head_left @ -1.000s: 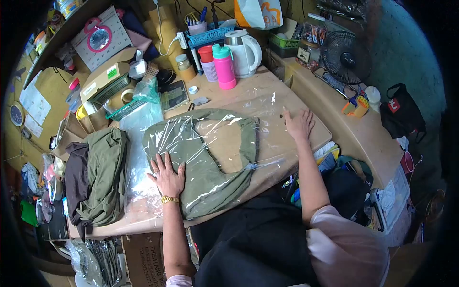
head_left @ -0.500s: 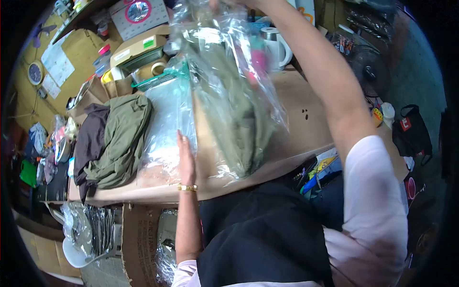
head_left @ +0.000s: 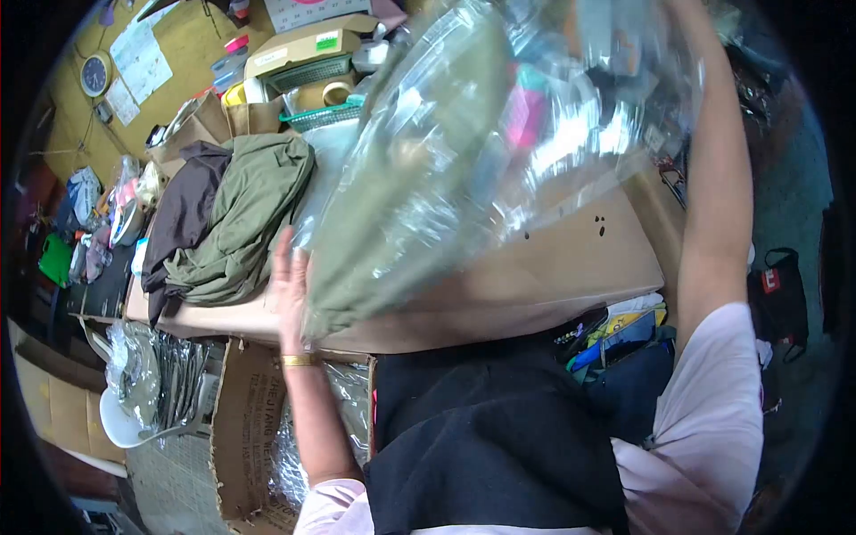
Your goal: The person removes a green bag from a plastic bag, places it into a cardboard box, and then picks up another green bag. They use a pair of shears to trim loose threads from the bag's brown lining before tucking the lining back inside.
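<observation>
A clear plastic bag [head_left: 571,152] with an olive garment [head_left: 419,169] inside hangs tilted over the table, its lower end near the front edge. My right arm reaches up to the top right of the view; the fingers there are hidden behind plastic and blur. Beside the bag's lower left end is my left hand [head_left: 288,281], fingers raised and apart, a gold bracelet at its wrist. Left of it, an olive garment [head_left: 259,214] and a dark brown garment [head_left: 183,209] lie heaped on the table.
The table [head_left: 571,276] carries a green basket [head_left: 325,116] and a cardboard box [head_left: 308,40] at the back. Below the front edge stand an open carton [head_left: 241,428] with plastic-wrapped items and a white chair [head_left: 125,423] bearing wrapped packs. A black bag [head_left: 776,294] is at right.
The bagged garment has swung from upright to a slant, its lower end moving left and its upper part spreading right. My right arm has shifted right. The view has turned slightly.
</observation>
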A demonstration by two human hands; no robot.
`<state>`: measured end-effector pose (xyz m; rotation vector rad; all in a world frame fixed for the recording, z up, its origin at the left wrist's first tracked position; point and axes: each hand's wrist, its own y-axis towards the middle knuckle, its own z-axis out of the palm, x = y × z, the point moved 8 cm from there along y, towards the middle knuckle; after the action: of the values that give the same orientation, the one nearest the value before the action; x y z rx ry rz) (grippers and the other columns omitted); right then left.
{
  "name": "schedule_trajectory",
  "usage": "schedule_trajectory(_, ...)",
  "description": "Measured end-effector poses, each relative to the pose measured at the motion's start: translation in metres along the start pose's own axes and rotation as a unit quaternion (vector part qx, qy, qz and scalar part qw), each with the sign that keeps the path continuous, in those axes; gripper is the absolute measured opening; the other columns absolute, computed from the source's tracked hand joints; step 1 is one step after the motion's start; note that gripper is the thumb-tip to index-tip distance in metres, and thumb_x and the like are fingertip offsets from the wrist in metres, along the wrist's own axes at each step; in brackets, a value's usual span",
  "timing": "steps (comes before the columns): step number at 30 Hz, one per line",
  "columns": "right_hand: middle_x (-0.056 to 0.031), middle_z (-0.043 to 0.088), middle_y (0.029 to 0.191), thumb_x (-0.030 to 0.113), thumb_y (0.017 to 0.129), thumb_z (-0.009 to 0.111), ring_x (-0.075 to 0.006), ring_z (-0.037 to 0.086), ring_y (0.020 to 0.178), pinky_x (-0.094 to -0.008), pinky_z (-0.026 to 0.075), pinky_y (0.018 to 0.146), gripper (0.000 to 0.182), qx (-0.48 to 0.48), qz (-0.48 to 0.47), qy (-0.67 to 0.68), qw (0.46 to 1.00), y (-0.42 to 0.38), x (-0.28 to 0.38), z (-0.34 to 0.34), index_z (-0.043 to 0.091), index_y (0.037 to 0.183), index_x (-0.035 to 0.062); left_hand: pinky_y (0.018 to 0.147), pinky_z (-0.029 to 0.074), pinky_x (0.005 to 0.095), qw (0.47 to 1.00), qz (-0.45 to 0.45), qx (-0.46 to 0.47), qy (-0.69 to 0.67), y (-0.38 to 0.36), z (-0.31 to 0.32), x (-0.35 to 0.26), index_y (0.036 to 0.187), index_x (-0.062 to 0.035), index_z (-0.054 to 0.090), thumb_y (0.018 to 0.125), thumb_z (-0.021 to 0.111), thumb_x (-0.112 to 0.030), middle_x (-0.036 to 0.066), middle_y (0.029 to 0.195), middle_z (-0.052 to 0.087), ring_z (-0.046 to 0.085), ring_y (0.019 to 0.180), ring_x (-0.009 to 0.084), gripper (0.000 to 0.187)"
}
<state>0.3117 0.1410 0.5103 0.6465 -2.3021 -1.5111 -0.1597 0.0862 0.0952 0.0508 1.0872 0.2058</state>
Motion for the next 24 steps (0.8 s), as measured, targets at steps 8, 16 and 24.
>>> schedule_trajectory(8, -0.0192, 0.064, 0.1, 0.018, 0.093, 0.059, -0.0312, 0.064, 0.09, -0.0433, 0.048, 0.083, 0.027, 0.25, 0.493, 0.064, 0.831, -0.493, -0.098, 0.168, 0.05, 0.116, 0.0073, 0.091, 0.048, 0.0451, 0.636, 0.228, -0.045, 0.735, 0.01, -0.036, -0.043, 0.124, -0.0086, 0.063, 0.082, 0.075, -0.02, 0.02, 0.128, 0.055, 0.058, 0.111, 0.037, 0.046)
schedule_trajectory(16, 0.0052, 0.053, 0.072, 0.009, 0.095, 0.062, -0.0019, 0.044, 0.062, -0.0219, 0.033, 0.053, 0.009, 0.164, 0.526, 0.251, 0.796, -0.471, -0.074, 0.141, 0.053, 0.097, 0.0085, 0.113, 0.028, 0.0573, 0.573, 0.03, 0.129, 0.809, 0.011, -0.009, 0.058, 0.146, -0.0154, 0.045, 0.086, 0.072, -0.042, 0.016, 0.154, 0.037, 0.036, 0.141, 0.0367, 0.071)
schedule_trajectory(24, 0.0, 0.064, 0.08, 0.01, 0.094, 0.064, -0.0036, 0.055, 0.071, -0.0198, 0.044, 0.063, 0.011, 0.264, 0.388, 0.458, 0.755, -0.32, 0.087, 0.148, 0.072, 0.094, 0.0021, 0.093, 0.049, 0.038, 0.844, 0.278, 0.267, 0.373, -0.02, 0.245, 0.019, 0.125, -0.0094, 0.065, 0.076, 0.082, -0.016, 0.013, 0.118, 0.065, 0.062, 0.109, 0.0273, 0.052)
